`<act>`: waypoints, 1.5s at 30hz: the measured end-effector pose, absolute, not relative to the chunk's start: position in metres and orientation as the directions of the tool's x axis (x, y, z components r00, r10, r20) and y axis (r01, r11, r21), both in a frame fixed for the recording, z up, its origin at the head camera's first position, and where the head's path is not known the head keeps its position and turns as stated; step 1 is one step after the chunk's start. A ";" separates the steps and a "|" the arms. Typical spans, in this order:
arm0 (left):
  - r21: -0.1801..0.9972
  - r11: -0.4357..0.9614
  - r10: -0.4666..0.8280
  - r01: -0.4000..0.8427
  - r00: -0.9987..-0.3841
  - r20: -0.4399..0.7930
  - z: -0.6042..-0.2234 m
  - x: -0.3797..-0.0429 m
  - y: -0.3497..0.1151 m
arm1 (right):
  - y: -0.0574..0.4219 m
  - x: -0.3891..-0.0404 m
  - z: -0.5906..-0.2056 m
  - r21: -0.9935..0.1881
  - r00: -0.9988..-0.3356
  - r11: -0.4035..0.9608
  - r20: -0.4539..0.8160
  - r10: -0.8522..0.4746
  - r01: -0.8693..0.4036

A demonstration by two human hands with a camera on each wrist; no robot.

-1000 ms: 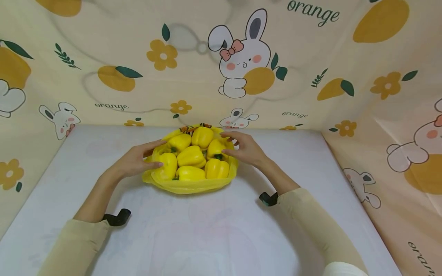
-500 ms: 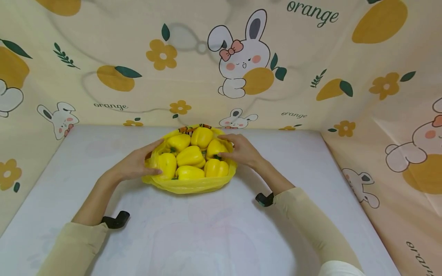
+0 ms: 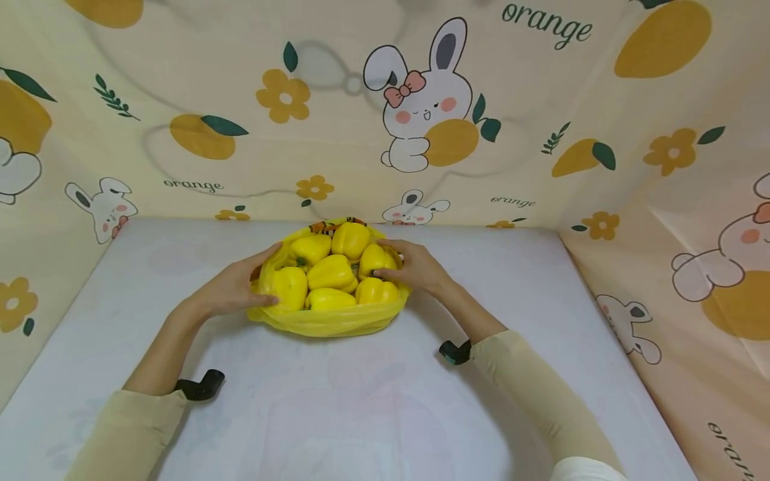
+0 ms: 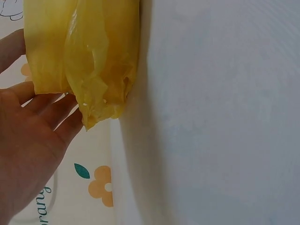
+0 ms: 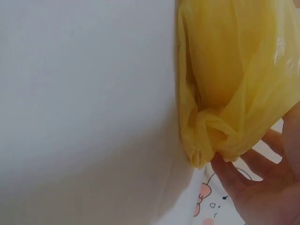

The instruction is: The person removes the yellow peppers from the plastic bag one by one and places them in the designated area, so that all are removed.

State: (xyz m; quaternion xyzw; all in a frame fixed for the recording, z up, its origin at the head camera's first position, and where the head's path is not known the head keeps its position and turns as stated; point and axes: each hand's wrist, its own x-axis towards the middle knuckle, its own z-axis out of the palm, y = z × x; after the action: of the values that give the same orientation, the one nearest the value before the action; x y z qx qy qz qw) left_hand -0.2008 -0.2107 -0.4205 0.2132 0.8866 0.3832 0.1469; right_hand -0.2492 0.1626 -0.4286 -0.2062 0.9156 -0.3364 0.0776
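Observation:
A yellow plastic bag [image 3: 327, 325] sits on the white tabletop with its mouth turned up and its rim rolled down. Several yellow bell peppers [image 3: 332, 273] fill it, some with green stems showing. My left hand [image 3: 225, 287] holds the bag's left side, its thumb over the front-left pepper. On the opposite side my right hand [image 3: 421, 267] grips the rim, with the thumb reaching in over a pepper. In the left wrist view the fingertips go behind the bag [image 4: 89, 51]; in the right wrist view the fingers touch the crumpled lower plastic [image 5: 234, 75].
A pale cloth [image 3: 337, 153] printed with rabbits and oranges hangs behind the table and along both sides. The white tabletop [image 3: 337, 407] stretches between the bag and me. A black wrist mount [image 3: 201, 385] sticks out from the left wrist, another mount [image 3: 455, 352] from the right.
My right hand has moved in to the left and slightly down, from hovering by the bag to gripping it. My left hand has closed in on the bag's side. The bag has barely moved.

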 end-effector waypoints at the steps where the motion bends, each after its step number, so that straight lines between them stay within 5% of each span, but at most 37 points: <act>1: 0.739 0.621 0.485 0.261 -0.869 -0.100 -0.421 -0.200 -0.212 | 0.161 -0.249 -0.429 -0.650 -0.903 0.686 -0.001 -0.430 -0.326; 12: 0.729 0.646 0.446 0.227 -0.887 -0.118 -0.419 -0.197 -0.228 | 0.144 -0.242 -0.426 -0.607 -0.896 0.699 0.049 -0.442 -0.378; 25: 0.740 0.637 0.438 0.216 -0.891 -0.117 -0.418 -0.198 -0.233 | 0.151 -0.238 -0.415 -0.656 -0.891 0.606 0.279 -0.359 -0.450; 45: 0.726 0.661 0.424 0.189 -0.893 -0.154 -0.410 -0.198 -0.241 | 0.180 -0.252 -0.406 -0.766 -0.900 0.503 0.226 -0.373 -0.401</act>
State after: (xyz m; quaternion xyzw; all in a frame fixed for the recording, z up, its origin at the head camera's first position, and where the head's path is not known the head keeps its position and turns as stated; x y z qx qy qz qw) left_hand -0.1983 -0.2411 -0.4103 0.1705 0.8978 0.3745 0.1570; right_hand -0.2522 0.1797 -0.4064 -0.2232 0.8667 -0.4459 -0.0158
